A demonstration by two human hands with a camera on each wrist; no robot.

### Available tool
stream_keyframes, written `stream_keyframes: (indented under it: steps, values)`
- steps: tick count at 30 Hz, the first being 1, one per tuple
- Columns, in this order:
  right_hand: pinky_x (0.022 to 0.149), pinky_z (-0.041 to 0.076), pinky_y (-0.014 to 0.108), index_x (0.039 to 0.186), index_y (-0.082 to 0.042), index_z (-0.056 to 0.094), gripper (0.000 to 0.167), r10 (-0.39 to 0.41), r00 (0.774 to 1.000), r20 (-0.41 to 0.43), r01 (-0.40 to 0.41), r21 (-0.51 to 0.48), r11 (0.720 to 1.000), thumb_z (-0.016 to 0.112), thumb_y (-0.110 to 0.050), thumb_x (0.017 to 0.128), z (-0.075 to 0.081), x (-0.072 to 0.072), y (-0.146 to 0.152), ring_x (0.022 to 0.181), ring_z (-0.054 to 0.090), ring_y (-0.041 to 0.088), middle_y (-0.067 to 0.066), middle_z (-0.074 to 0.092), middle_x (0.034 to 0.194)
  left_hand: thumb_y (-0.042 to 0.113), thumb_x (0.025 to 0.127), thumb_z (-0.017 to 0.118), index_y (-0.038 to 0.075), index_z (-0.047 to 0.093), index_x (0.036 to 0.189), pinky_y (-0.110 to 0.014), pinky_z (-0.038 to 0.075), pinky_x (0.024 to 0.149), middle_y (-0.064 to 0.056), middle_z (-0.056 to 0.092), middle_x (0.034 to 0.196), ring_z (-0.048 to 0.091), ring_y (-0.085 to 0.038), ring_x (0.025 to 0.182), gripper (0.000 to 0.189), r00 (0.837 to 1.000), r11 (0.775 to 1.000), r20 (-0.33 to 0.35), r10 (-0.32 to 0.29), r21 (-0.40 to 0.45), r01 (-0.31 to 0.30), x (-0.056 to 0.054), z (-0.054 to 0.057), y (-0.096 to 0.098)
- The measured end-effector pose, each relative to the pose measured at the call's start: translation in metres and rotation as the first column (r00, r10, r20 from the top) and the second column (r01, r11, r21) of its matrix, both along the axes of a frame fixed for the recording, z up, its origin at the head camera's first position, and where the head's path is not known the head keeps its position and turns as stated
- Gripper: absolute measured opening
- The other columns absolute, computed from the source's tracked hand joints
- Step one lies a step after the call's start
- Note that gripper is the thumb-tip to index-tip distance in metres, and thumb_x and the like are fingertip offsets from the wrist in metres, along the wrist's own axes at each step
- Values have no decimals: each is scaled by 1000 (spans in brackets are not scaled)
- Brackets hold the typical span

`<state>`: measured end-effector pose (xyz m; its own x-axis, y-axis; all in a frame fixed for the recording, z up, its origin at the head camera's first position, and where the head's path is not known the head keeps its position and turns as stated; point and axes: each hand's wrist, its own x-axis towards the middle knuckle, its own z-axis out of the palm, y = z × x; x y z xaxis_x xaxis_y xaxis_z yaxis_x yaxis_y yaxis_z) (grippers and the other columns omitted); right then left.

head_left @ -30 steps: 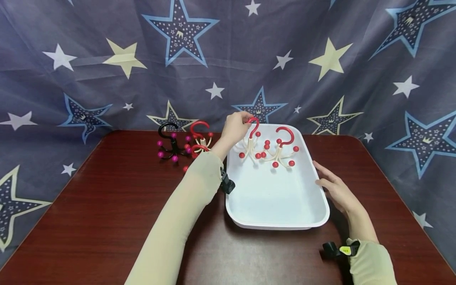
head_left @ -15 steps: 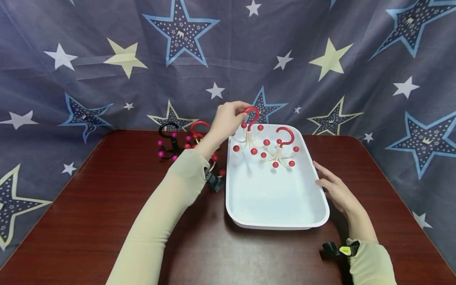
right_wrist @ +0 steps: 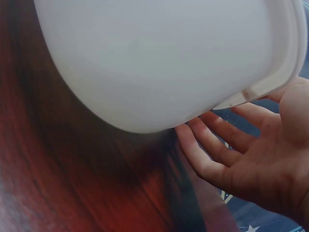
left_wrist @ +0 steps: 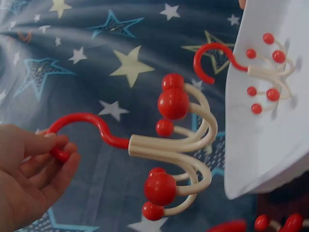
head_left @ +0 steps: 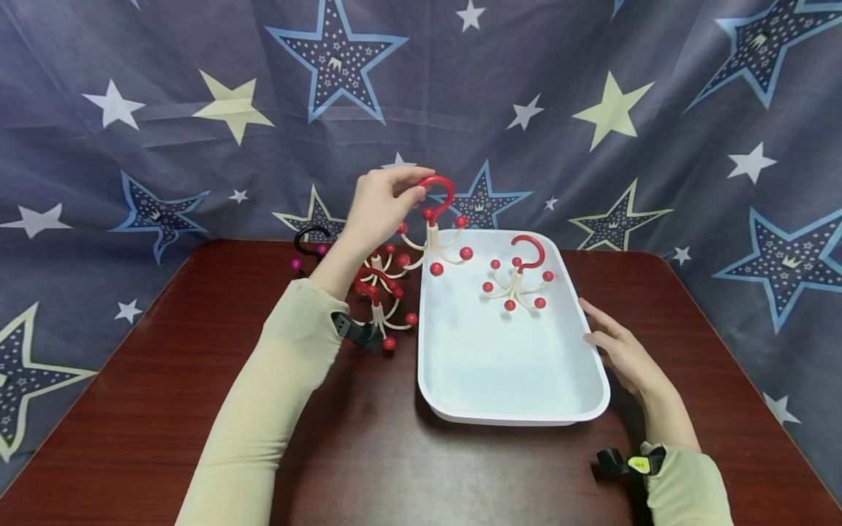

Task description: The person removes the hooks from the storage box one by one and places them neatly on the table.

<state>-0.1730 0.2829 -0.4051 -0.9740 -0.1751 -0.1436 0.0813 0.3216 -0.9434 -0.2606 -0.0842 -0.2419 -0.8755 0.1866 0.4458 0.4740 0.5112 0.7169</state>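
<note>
Star-printed cloth (head_left: 427,102) hangs behind a dark wooden table (head_left: 184,380). From where I stand, the person's left hand (head_left: 381,208) pinches a red-and-cream hanger (head_left: 432,237) by its hook end, so its balled arms dangle clear; it hangs in the air by the far left corner of the white tray (head_left: 506,365). Their right hand (head_left: 625,358), fingers slightly parted, touches the tray's right edge, probably to keep it steady. A second hanger (head_left: 516,283) stands inside, towards the far right corner, hook uppermost and likely easy to grasp. Beside the tray's left edge, two more red ones (head_left: 378,313) and a black hanger (head_left: 314,229) sit close together, seemingly within reach, partly hidden behind the left forearm (head_left: 309,314).
</note>
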Motion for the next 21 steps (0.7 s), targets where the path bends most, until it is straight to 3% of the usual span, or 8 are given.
stream_keyframes:
  steps: [4,10,13,21]
  values:
    - [78,49,34,146,-14,15,60,-4,1000,4,4,5,1000,43,-15,93,0,0,0,93,53,2,25,24,143,16,87,60,18,66,113,-23,49,56,-2,68,102,65,-7,80,26,999,1000,-39,18,-5,-18,7,6,-10]
    - [79,49,35,146,-14,16,59,-7,1000,11,7,8,1000,43,-15,93,0,-1,-1,93,53,4,24,25,143,15,87,61,18,67,110,-21,51,69,0,69,102,66,-7,80,24,995,998,-89,47,34,-44,15,12,-27]
    - [81,49,36,146,-14,16,59,-8,1000,12,8,17,1000,43,-16,93,0,-2,-2,93,53,3,24,24,144,15,86,62,17,68,108,-20,51,70,0,69,100,66,-6,79,23,991,997,-115,62,45,-57,18,14,-38]
    - [78,49,33,146,-15,16,59,0,1000,-2,0,6,1000,43,-17,94,-1,-1,-1,93,53,3,24,26,141,15,86,63,13,68,108,-17,50,72,-8,69,99,65,-4,79,23,992,981,-67,108,169,-95,30,18,-64]
